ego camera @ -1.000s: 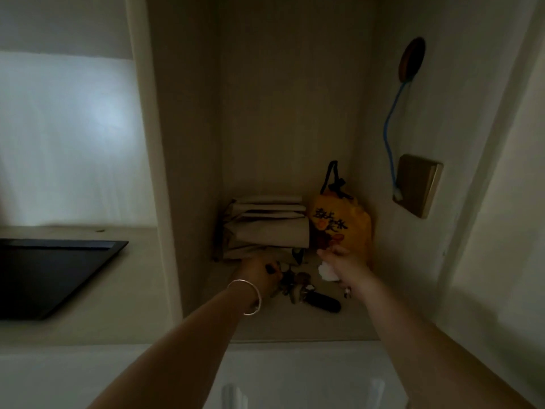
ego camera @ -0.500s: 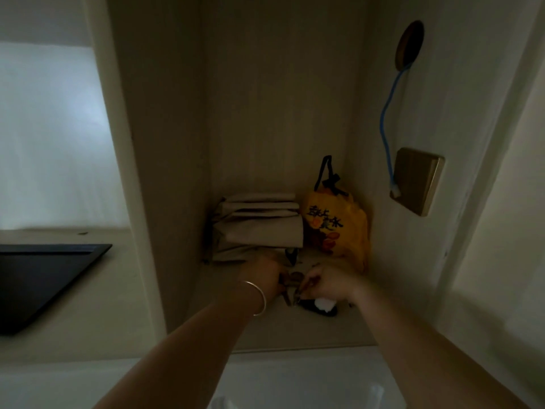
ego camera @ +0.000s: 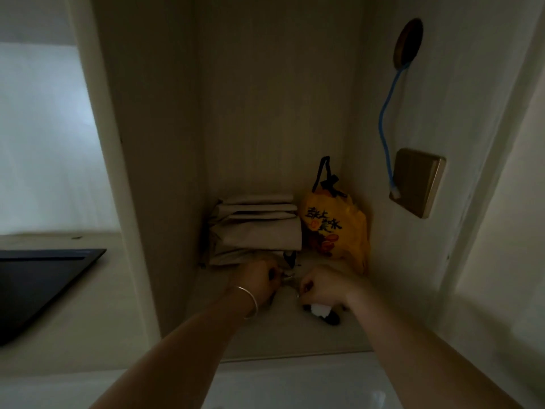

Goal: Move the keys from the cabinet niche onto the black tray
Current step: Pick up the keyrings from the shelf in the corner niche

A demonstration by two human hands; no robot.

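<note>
Both of my hands are inside the dim cabinet niche, low on its floor. My left hand (ego camera: pixel 259 280), with a thin bangle on the wrist, is closed around one end of a bunch of keys (ego camera: pixel 290 280). My right hand (ego camera: pixel 323 286) is closed on the other end, the metal keys showing between the two fists. A dark fob with a white tag (ego camera: pixel 323 312) lies under my right hand. The black tray (ego camera: pixel 44 278) sits on the counter at the left, outside the niche, with nothing seen on it.
A stack of folded beige paper bags (ego camera: pixel 256 231) and a yellow printed bag (ego camera: pixel 336 228) fill the back of the niche. A brass switch plate (ego camera: pixel 417 181) with a blue cord is on the right wall. A vertical panel (ego camera: pixel 118 172) separates niche and counter.
My right hand has come down from the yellow bag onto the keys, and both hands have closed on the bunch. The view has shifted slightly to the right.
</note>
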